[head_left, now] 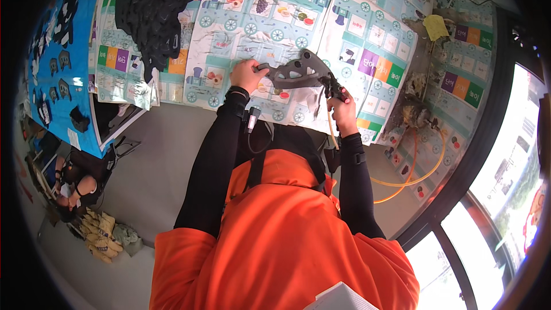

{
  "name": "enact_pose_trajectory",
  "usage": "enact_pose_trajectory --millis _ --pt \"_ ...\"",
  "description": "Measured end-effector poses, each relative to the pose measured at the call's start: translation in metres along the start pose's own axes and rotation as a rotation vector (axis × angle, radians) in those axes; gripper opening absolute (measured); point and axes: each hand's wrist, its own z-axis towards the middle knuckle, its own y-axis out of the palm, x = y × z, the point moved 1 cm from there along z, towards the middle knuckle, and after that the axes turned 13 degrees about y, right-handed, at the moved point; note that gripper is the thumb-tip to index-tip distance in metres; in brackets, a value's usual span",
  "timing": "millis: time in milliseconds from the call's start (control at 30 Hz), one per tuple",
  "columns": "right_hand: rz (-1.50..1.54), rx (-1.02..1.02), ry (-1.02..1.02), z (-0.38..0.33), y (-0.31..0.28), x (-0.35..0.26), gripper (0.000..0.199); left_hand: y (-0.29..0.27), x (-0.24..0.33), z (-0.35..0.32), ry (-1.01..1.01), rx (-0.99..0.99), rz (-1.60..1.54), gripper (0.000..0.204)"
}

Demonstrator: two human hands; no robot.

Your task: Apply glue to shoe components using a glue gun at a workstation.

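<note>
My left hand [248, 74] grips one end of a dark grey curved flat part with cut-out holes [298, 70], held just above the paper-covered table [367, 40]. My right hand [343, 109] is closed around a black hand tool [334, 88] whose tip meets the right end of that part. A thin yellow hose [331, 129] runs down from the tool past my right forearm. Both arms wear black sleeves, over an orange garment.
A heap of black flat parts [158, 6] lies at the table's back left. A blue board [60, 63] with several small dark pieces stands at the left. Yellow hose loops [422, 172] lie on the floor at right, near windows. Work gloves [100, 232] lie on the floor lower left.
</note>
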Motion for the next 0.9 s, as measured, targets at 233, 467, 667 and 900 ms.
enact_pose_trajectory --millis 233,467,667,900 --pt "0.023 -0.050 0.019 0.004 0.002 -0.009 0.011 0.002 -0.002 -0.001 0.010 0.009 0.025 0.034" --pt "0.004 -0.079 -0.038 0.009 0.011 -0.013 0.011 0.000 0.001 0.001 -0.144 -0.113 -0.005 0.028" --pt "-0.054 -0.078 -0.070 0.011 0.014 -0.012 0.013 -0.001 0.003 0.001 -0.142 -0.103 -0.007 0.028" --pt "-0.169 -0.092 -0.032 0.001 0.011 -0.007 0.016 -0.001 0.001 0.001 -0.150 -0.103 -0.021 0.028"
